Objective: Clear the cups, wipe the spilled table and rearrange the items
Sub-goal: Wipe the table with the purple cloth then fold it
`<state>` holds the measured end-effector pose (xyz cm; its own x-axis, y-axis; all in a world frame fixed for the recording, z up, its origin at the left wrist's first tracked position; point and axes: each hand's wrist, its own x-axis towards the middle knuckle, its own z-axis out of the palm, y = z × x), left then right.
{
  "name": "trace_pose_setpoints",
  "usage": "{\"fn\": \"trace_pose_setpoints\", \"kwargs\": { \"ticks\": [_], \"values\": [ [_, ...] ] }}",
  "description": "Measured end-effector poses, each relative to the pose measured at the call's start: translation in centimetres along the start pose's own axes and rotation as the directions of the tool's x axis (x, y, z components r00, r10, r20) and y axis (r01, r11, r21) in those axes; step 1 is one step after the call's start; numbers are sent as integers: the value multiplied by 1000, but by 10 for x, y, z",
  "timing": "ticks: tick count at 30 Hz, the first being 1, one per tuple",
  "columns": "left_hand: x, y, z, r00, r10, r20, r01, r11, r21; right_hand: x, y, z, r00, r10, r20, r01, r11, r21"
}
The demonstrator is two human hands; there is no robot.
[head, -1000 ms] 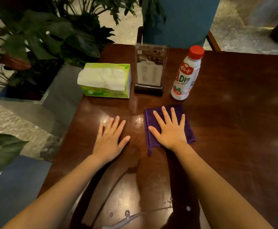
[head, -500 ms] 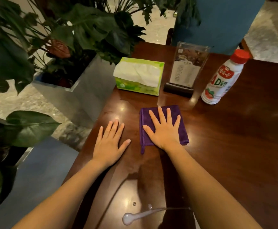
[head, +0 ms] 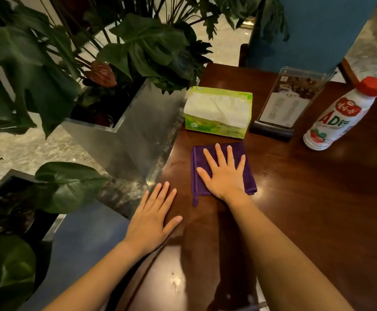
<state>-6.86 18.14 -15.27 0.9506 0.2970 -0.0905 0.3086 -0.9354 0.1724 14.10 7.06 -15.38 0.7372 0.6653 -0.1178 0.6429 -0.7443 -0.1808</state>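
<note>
My right hand point(head: 224, 176) lies flat with fingers spread on a folded purple cloth point(head: 197, 156), pressing it onto the dark wooden table point(head: 306, 198) near the left edge. My left hand point(head: 151, 223) rests flat and empty on the table's left edge, a little nearer to me than the cloth. Just behind the cloth stands a green tissue box point(head: 219, 113). To its right are a clear menu stand point(head: 288, 104) and a white drink bottle with a red cap point(head: 337, 115). No cups are in view.
A metal planter point(head: 127, 135) with large-leaved plants stands tight against the table's left edge. A blue chair point(head: 306, 30) is behind the table. Small wet spots point(head: 174, 281) glint on the near part of the tabletop.
My right hand has slid the cloth left and away, closer to the tissue box. My view has swung left. The left hand stays flat near the table edge.
</note>
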Motion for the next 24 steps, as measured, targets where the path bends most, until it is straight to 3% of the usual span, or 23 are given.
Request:
{"fn": "trace_pose_setpoints", "kwargs": {
  "ticks": [6,15,20,24],
  "values": [
    [-25,-5,1,1000,-9,-1,9,995,-96,-6,-44,6,1000,9,-7,-9,1000,18],
    [-79,-7,-1,1000,7,25,-4,994,-108,-43,-84,13,997,-76,13,76,997,28],
    [-101,-1,0,999,-30,21,32,996,-77,-71,-83,19,987,-161,30,161,987,-1],
    [-106,16,-5,1000,-6,-6,5,997,-75,-95,-61,20,990,-141,9,141,990,6]
  ]
}}
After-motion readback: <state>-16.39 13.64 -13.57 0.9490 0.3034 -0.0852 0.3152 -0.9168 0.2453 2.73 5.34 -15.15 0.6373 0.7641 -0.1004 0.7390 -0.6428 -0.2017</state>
